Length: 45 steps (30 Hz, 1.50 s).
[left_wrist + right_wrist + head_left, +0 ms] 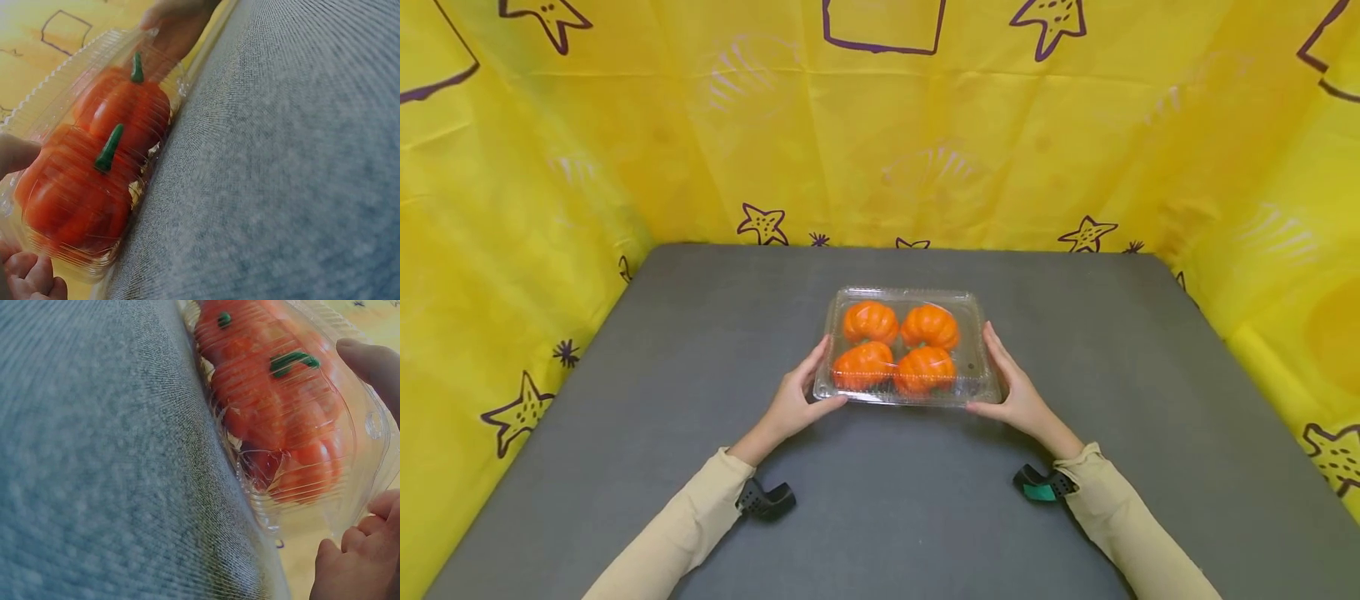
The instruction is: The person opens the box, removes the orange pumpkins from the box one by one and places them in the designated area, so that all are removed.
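A clear plastic clamshell box (972,329) with its lid down is at the middle of the grey table. Through the lid show several small orange pumpkins (929,326), set in two rows. My left hand (792,403) grips the box at its left end, thumb along the near edge. At the opposite end, my right hand (1019,397) holds it the same way. Green stems stand out on the pumpkins (75,197) in the left wrist view. In the right wrist view, my thumb and curled fingers (356,556) are at the box's rim. Whether its base touches the table cannot be told.
The grey table (887,517) spreads out around the box on every side. A yellow cloth (880,150) with drawn stars hangs behind the table and along both sides. Dark bands (766,500) are strapped at both wrists, below the beige sleeves.
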Tool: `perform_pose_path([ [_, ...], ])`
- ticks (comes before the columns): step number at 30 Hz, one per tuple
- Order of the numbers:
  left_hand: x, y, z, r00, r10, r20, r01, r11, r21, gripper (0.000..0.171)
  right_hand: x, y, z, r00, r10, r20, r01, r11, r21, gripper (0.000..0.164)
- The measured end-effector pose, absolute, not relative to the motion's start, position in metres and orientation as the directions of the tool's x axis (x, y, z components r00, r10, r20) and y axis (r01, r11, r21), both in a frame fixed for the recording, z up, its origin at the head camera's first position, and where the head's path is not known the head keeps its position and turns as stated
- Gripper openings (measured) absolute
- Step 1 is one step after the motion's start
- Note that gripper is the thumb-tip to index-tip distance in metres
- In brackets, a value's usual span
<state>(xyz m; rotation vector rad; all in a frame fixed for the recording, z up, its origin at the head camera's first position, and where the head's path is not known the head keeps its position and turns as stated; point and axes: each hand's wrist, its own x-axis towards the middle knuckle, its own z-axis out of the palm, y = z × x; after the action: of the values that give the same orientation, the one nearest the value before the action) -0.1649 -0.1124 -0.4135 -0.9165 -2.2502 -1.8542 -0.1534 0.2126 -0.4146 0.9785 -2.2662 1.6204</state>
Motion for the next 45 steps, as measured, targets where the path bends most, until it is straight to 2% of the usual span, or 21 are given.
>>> perform_pose_path([
  [10,-0.175,-0.114,-0.427,-0.795,0.41,0.446,0.506,0.043,0.862,0.074,-0.154,0.217,-0.414,-0.767,-0.409,0.494,-0.588,0.141,-0.797,0.099],
  [16,-0.176,-0.125,-0.438,-0.802,0.414,0.431,0.497,0.063,0.865,0.073,-0.156,0.212,-0.414,-0.803,-0.404,0.438,-0.522,0.122,-0.844,0.098],
  [24,-0.175,-0.129,-0.435,-0.802,0.43,0.415,0.476,0.04,0.879,0.069,-0.16,0.212,-0.415,-0.841,-0.381,0.384,-0.471,0.164,-0.867,0.098],
  [37,-0.172,-0.121,-0.441,-0.806,0.438,0.399,0.425,-0.042,0.904,0.067,-0.162,0.226,-0.435,-0.832,-0.384,0.401,-0.462,0.077,-0.884,0.098],
  [45,-0.172,-0.121,-0.439,-0.795,0.437,0.42,0.432,-0.078,0.899,0.065,-0.164,0.226,-0.432,-0.838,-0.378,0.393,-0.457,0.093,-0.885,0.097],
])
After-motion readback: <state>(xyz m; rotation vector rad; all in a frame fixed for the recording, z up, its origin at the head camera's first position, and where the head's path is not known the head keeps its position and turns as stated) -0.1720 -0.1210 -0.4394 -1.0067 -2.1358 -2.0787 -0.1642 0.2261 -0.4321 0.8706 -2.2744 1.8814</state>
